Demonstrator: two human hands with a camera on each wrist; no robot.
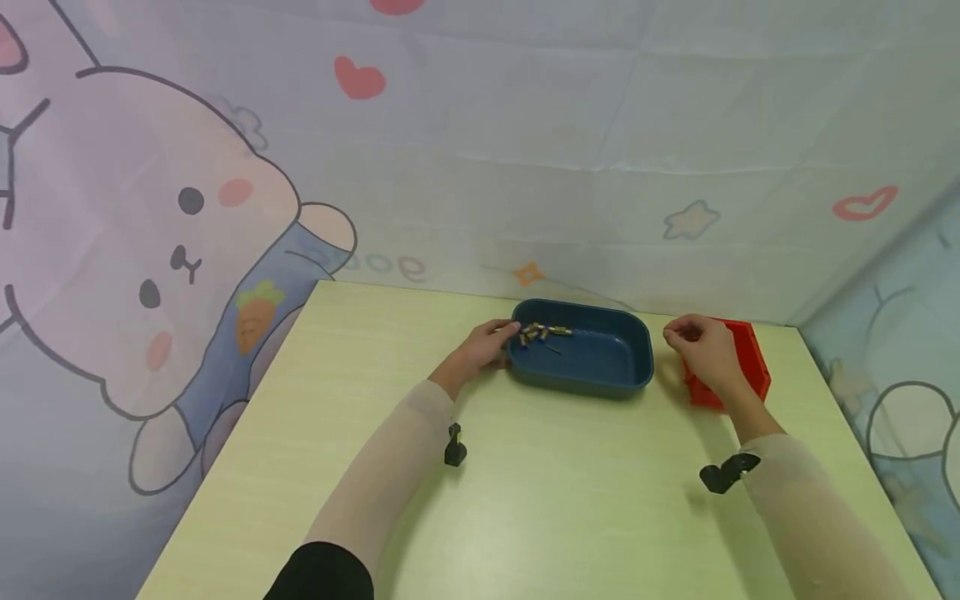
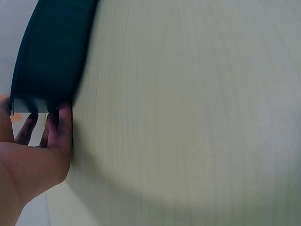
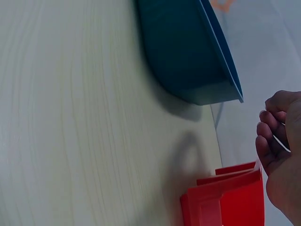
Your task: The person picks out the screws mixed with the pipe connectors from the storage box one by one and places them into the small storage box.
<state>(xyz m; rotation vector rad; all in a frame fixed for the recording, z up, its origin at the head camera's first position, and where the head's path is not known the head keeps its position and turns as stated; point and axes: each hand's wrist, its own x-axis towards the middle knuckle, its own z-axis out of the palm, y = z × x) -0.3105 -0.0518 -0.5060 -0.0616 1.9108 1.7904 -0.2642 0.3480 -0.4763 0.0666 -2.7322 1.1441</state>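
Sleeves (image 1: pixel 390 467) over the counter (image 1: pixel 570 500), left hand (image 1: pixel 480 348) on the tray (image 1: pixel 607 358)

From my remote seat I see the blue tray near the counter's back edge, its long axis running left to right, the right end slightly nearer. Small brass pieces (image 1: pixel 530 331) lie in its left half, mostly loosely clustered. The left fingers (image 2: pixel 66 125) are partly closed on the tray's left end, at the rim and the outer wall. The right hand (image 1: pixel 705 343) hovers beside the tray's right end, over the left side of a red bin (image 1: pixel 748 358); its fingers are curled, thumb and index tips close together, and I cannot tell whether anything sits between them. Faint lettering (image 1: pixel 411 267) on the backdrop (image 1: pixel 525 183) is too pale for me to read surely. That right hand hides part of the bin; both wrist views crop the tray and show me mainly its outside.
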